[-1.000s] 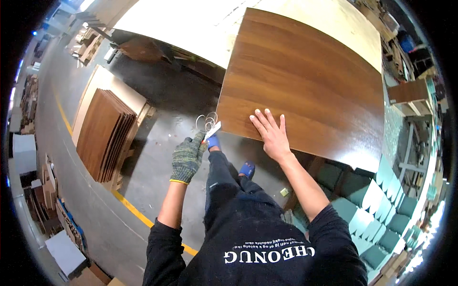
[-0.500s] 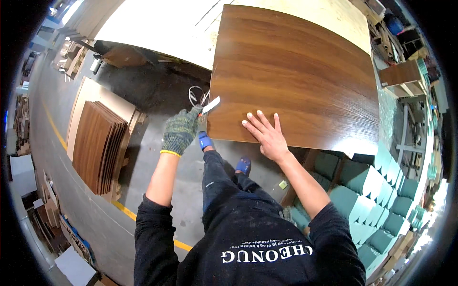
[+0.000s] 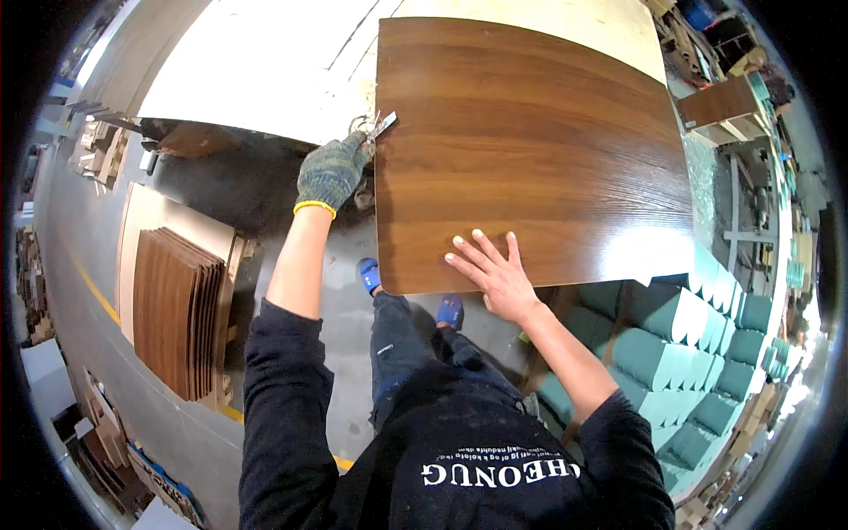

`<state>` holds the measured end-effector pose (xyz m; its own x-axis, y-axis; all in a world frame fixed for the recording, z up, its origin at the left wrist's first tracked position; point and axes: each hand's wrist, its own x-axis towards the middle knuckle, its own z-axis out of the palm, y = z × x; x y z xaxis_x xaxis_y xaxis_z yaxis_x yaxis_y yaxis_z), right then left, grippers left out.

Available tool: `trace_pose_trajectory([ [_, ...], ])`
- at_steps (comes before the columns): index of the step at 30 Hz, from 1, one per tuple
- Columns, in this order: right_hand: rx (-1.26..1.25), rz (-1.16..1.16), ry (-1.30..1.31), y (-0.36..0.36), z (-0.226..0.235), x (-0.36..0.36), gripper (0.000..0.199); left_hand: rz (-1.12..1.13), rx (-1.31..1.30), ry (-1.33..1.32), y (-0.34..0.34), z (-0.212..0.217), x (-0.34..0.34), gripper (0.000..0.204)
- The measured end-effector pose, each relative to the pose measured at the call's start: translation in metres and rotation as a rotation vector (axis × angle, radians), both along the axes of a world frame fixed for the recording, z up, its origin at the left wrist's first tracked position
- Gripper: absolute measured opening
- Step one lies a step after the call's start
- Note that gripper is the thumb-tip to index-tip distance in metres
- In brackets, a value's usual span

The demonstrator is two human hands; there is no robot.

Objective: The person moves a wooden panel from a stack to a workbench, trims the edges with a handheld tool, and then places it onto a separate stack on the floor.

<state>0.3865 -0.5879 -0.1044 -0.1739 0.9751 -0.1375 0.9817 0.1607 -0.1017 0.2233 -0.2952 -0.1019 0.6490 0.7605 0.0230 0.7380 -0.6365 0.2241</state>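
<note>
A large brown wood-grain board (image 3: 530,168) lies on the pale work surface, its near edge overhanging toward me. My left hand (image 3: 332,172), in a grey-green knit glove with a yellow cuff, is closed around a flat-bladed hand tool (image 3: 383,126). The handle is hidden in the glove; the pale metal blade crosses the board's left edge. Thin curled strips (image 3: 360,124) show beside the tool. Bare and spread, my right hand (image 3: 502,281) rests flat on the board near its front edge.
Stacked brown panels (image 3: 177,314) lean at the left on a pale board. Below the board at right are several green wrapped bundles (image 3: 658,353). A pale sheet (image 3: 265,66) covers the surface behind. A small brown-topped unit (image 3: 720,106) stands at the far right.
My left hand and the tool have slid away from me along the board's left edge. My right hand keeps its place on the board. The whole view has shifted slightly.
</note>
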Motion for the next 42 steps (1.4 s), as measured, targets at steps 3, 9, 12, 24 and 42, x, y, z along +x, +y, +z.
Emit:
trace_pose_trajectory([
  [3, -0.304, -0.198, 0.231, 0.019, 0.032, -0.025, 0.104, 0.049, -0.068, 0.013, -0.007, -0.001, -0.002, 0.036],
  [9, -0.085, -0.552, 0.235, 0.129, 0.009, -0.104, 0.085, 0.083, -0.044, -0.037, -0.009, -0.005, 0.005, 0.039],
  [12, 0.012, -0.548, 0.194, 0.127, -0.005, -0.11, 0.077, 0.095, -0.118, -0.008, -0.016, 0.005, 0.006, 0.039],
  [24, -0.1, -0.336, 0.166, -0.034, 0.01, -0.025, 0.085, 0.003, -0.091, -0.038, -0.18, -0.019, -0.012, 0.039],
  [42, 0.051, -0.527, 0.17, -0.037, -0.008, -0.033, 0.069, 0.079, -0.106, 0.053, -0.142, 0.011, 0.023, 0.035],
])
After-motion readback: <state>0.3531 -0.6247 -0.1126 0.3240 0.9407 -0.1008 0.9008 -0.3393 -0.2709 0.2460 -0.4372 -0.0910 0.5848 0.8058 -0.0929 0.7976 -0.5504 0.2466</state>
